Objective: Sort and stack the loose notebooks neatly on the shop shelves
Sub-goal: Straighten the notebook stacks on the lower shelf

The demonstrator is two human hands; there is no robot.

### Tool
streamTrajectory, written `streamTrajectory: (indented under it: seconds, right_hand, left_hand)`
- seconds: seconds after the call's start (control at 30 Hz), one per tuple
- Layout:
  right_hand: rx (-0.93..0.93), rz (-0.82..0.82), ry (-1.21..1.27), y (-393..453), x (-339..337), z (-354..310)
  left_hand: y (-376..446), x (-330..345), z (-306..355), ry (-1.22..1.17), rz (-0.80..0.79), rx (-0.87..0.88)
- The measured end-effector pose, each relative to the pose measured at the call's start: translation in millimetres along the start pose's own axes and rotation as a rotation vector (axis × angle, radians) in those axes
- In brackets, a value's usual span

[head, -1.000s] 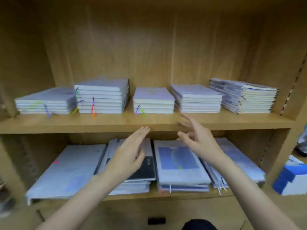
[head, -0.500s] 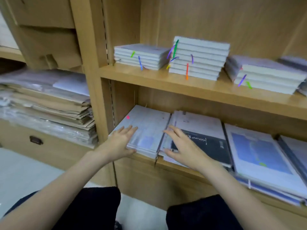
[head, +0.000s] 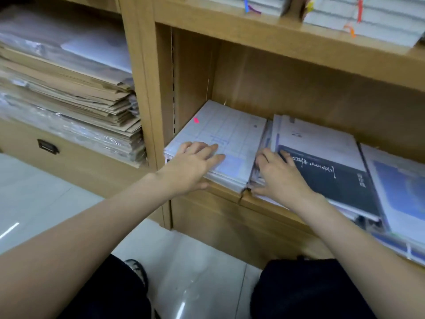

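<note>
The left hand (head: 195,166) lies flat, fingers straight, its grip apart on the pale grid-printed stack of thin paper notebooks (head: 226,143) at the near left end of the lower wooden shelf (head: 230,193). Just right of it, the right hand (head: 279,174) rests, fingers spread, on the dark-covered notebook pile (head: 331,171), fingertips at the gap between piles. These soft, slippery covers probably slide and sag; better to squeeze each pile by its side edges.
</note>
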State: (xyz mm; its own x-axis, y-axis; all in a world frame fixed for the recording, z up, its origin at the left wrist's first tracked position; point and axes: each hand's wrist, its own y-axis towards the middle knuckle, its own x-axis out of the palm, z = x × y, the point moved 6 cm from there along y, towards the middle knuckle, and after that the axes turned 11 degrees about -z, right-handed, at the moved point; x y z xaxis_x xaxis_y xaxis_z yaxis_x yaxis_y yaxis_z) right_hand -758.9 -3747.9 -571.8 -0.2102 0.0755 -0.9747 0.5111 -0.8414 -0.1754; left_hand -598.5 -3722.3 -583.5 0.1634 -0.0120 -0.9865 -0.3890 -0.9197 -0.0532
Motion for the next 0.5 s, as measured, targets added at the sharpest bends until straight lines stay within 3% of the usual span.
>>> streamTrajectory:
  seconds: [0.07, 0.13, 0.5]
  right_hand:
    - [-0.002, 0.08, 0.032, -2, 1, 3]
    - [0.004, 0.12, 0.089, -4, 1, 9]
    - [-0.068, 0.111, 0.035, -10, 0, 12]
  left_hand:
    - [12, 6, 12, 0.035, -0.085, -0.008]
    - [19, 5, 17, 0.038, -0.062, -0.025]
    - [26, -2, 3, 0.062, -0.052, -0.014]
